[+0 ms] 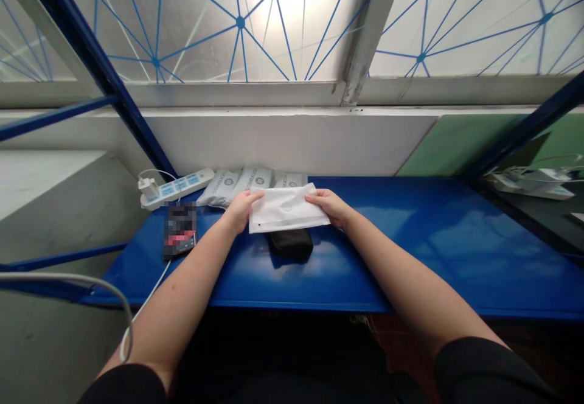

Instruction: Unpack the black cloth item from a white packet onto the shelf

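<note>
Left hand [241, 210] and right hand [327, 205] gripping the short ends of a white plastic pouch [287, 209] between thumbs and fingers, holding it flat and spread only its width apart, over the middle of a blue steel worktop [433, 252]. Along the worktop's back edge, a power strip [177, 188] lying near the left corner and three grey packets [255, 179] resting in a row. Just below the pouch, a black soft case [291, 244] sitting on the worktop. Toward the left edge, a dark flat object [180, 230] lying blurred out, with a white cable [157, 282] trailing over the front edge.
</note>
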Motion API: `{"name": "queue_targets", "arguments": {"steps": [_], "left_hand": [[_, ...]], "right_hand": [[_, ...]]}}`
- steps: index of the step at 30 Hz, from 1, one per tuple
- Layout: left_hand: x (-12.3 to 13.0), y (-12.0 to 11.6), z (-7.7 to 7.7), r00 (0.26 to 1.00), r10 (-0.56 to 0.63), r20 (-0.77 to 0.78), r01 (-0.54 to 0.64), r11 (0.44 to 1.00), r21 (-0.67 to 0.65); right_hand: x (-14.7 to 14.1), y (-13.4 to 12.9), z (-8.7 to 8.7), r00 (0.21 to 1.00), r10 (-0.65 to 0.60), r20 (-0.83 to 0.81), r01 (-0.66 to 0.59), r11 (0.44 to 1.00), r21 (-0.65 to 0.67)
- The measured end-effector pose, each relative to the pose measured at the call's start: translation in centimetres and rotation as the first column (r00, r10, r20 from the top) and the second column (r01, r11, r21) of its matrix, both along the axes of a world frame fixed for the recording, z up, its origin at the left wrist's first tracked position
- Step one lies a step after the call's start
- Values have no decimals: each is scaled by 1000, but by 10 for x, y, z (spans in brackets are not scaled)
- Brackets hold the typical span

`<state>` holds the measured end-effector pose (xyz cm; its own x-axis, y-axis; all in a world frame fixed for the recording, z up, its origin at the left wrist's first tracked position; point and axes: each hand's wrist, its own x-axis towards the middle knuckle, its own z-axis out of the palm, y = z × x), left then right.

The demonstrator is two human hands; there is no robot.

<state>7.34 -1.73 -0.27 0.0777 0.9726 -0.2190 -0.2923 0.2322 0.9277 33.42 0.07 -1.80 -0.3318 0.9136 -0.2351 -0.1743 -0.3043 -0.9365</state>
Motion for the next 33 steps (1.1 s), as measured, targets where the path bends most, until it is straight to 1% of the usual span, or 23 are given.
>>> {"name": "queue_targets", "arguments": {"steps": [2, 4, 6, 8, 11, 13, 16, 17, 18, 19, 20, 22, 24, 25, 26, 27, 29, 30, 31, 33], "left_hand": [[-1, 1, -1, 999, 14, 33, -14, 1000, 13], [-2, 4, -2, 998, 49, 48, -50, 998, 29], [-3, 6, -2, 992, 107, 73, -108, 994, 14], [-4, 8, -3, 983, 148, 108, -146, 989, -30], [-5, 9, -3, 979, 146, 140, -141, 989, -43], [-5, 9, -3, 977, 164, 136, -162, 987, -21], [-5, 10, -2, 957, 252, 142, -256, 967, 8], [-6, 10, -1, 949, 279, 150, -284, 959, 15], [-6, 10, 0, 944, 292, 154, -299, 954, 21], [-7, 9, 1, 945, 292, 146, -298, 954, 27], [-7, 8, 3, 952, 279, 123, -286, 957, 39], [-7, 5, 5, 968, 249, 38, -251, 963, 97], [-5, 2, 4, 969, 236, -72, -220, 958, 184], [-3, 1, 4, 962, 239, -133, -206, 953, 224], [-2, 0, 2, 950, 240, -202, -184, 947, 263], [-1, -2, 1, 931, 231, -282, -143, 943, 302], [1, -5, -1, 865, 188, -466, 8, 922, 388], [1, -7, -2, 821, 156, -550, 111, 900, 422], [1, -10, -2, 776, 118, -619, 221, 869, 442], [0, -15, 0, 700, 23, -714, 419, 796, 437]], "right_hand": [[1, 0, 1, 1000, 8, -16, -8, 1000, -9], [0, 1, 0, 999, -19, -38, 19, 1000, 8], [-2, 3, -2, 997, -60, -40, 62, 997, 52], [-4, 4, -3, 996, -89, -10, 90, 991, 103], [-5, 2, -3, 994, -109, 28, 102, 977, 187], [-5, -2, 0, 998, -58, 10, 54, 969, 240], [-4, -5, 6, 991, 123, 55, -133, 956, 262], [-1, -4, 8, 985, 152, 81, -168, 952, 255], [2, -2, 10, 985, 142, 94, -162, 954, 254], [8, 2, 12, 992, 92, 87, -111, 959, 261], [15, 7, 14, 998, 8, 68, -27, 961, 274], [35, 19, 17, 980, -195, 44, 172, 935, 311], [59, 31, 17, 921, -367, 130, 302, 884, 357], [70, 36, 16, 872, -438, 220, 336, 860, 384], [81, 39, 14, 796, -500, 342, 348, 839, 418], [89, 41, 12, 694, -546, 470, 339, 823, 455], [100, 42, 8, 487, -592, 643, 299, 804, 514], [102, 40, 6, 416, -602, 681, 282, 798, 533], [103, 38, 5, 381, -611, 694, 266, 792, 550], [99, 34, 6, 384, -624, 680, 236, 779, 581]]}}
